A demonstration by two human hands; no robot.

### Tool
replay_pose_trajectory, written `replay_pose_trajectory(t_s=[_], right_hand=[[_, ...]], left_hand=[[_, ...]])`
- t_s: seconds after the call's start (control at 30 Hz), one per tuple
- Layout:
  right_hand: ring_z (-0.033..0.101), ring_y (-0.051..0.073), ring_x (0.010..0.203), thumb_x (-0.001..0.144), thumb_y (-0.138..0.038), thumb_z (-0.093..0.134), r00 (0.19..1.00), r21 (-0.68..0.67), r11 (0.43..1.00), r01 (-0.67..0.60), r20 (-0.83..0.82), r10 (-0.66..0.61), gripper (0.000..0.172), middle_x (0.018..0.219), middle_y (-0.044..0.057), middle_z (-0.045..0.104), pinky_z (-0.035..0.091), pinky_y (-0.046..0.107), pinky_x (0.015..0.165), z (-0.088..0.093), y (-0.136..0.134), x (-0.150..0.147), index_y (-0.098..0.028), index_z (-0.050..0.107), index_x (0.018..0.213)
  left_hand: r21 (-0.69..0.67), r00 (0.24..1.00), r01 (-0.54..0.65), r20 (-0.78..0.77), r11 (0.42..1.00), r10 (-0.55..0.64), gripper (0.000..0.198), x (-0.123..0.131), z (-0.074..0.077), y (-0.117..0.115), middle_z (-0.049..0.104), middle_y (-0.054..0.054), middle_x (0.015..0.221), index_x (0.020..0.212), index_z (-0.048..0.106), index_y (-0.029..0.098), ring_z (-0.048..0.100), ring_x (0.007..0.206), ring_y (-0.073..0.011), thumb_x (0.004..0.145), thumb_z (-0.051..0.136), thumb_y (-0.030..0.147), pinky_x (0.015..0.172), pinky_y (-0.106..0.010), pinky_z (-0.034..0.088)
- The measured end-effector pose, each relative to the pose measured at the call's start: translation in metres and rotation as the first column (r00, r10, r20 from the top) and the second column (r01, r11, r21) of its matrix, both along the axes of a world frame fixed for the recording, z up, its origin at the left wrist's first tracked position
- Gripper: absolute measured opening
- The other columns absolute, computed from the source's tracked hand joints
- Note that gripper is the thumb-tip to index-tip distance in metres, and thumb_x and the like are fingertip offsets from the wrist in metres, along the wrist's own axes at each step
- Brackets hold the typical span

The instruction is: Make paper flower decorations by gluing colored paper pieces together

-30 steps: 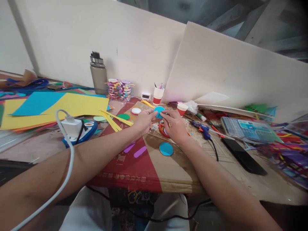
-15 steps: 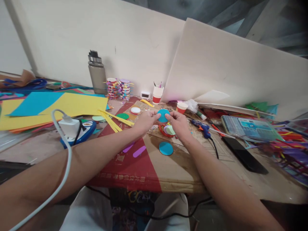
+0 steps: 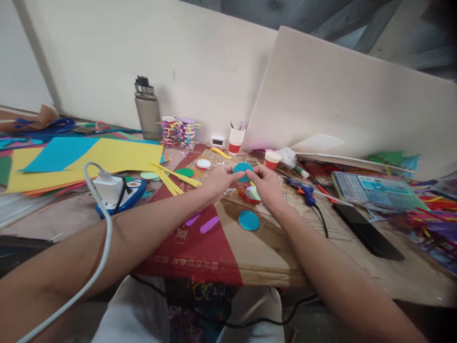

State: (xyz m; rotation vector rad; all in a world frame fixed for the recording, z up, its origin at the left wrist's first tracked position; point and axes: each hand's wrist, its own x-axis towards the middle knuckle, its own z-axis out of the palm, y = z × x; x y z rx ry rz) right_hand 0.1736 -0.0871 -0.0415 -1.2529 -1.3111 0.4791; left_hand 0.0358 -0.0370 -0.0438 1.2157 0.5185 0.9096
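Note:
A blue paper disc (image 3: 243, 167) is pinched by its edges between my two hands, above the table. My left hand (image 3: 222, 178) is closed on its left side, and my right hand (image 3: 263, 181) is closed on its right side. Under the hands sits a red round container (image 3: 246, 196) with pale green and lilac discs (image 3: 254, 193) in it, partly hidden. Nearer to me a second blue disc (image 3: 249, 220) lies flat on the cardboard. Two purple paper strips (image 3: 209, 224) rest left of it, one partly behind my left forearm.
A glue gun (image 3: 303, 188), a black phone (image 3: 367, 231) and a clear plastic case (image 3: 374, 188) lie to the right. Leftward are yellow paper sheets (image 3: 124, 157), yellow strips (image 3: 167, 180) and a power strip (image 3: 133, 195) with a white cable. A bottle (image 3: 147, 114) and paper cups (image 3: 236, 140) stand behind.
The whole view has shifted slightly, so things appear a little further right. Both hands still hold the blue disc, which now looks tilted flatter, with the fingers slightly nearer each other.

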Motion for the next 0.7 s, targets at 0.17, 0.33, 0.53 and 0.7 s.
replay_pose_trajectory(t_s=[0.17,0.33,0.53,0.7], right_hand=[[0.049,0.011,0.062,0.073,-0.047,0.063,0.996,-0.075,0.994,-0.086,-0.001,0.086,0.029,0.068,-0.002,0.06,0.04,0.024,0.059,0.006,-0.003,0.001,-0.017,0.062,0.076],[0.047,0.011,0.057,0.068,-0.041,0.067,1.0,-0.068,0.998,0.005,0.003,-0.005,0.025,0.059,-0.002,0.058,0.039,0.025,0.056,0.011,-0.004,0.003,-0.017,0.062,0.066],[0.047,0.009,0.056,0.066,-0.042,0.071,0.989,-0.012,1.0,-0.013,-0.15,0.011,0.027,0.062,-0.002,0.059,0.04,0.023,0.055,0.006,-0.001,0.003,-0.016,0.061,0.066],[0.053,0.01,0.061,0.067,-0.047,0.07,0.976,-0.066,0.987,-0.145,-0.174,0.132,0.032,0.07,-0.001,0.063,0.044,0.023,0.059,0.01,-0.002,0.009,-0.017,0.063,0.075]], left_hand=[[0.163,0.983,0.032,-0.182,0.986,-0.002,0.02,-0.004,0.005,0.006,0.069,-0.002,0.073,0.075,0.062,0.012,0.068,0.063,-0.0136,0.069,0.076,0.024,0.067,-0.026,0.054],[0.198,0.972,0.09,-0.233,0.976,-0.042,0.016,-0.006,0.01,0.005,0.067,0.0,0.072,0.078,0.062,0.012,0.068,0.065,-0.0125,0.075,0.071,0.025,0.067,-0.024,0.053],[0.133,0.977,0.074,-0.209,0.988,-0.045,0.014,-0.006,0.013,0.003,0.068,-0.002,0.074,0.075,0.06,0.011,0.069,0.064,-0.0141,0.076,0.071,0.021,0.075,-0.031,0.054],[0.188,0.965,0.109,-0.255,0.976,-0.059,0.017,-0.008,0.017,0.007,0.068,-0.002,0.068,0.071,0.058,0.011,0.067,0.06,-0.0132,0.074,0.072,0.021,0.07,-0.029,0.055]])
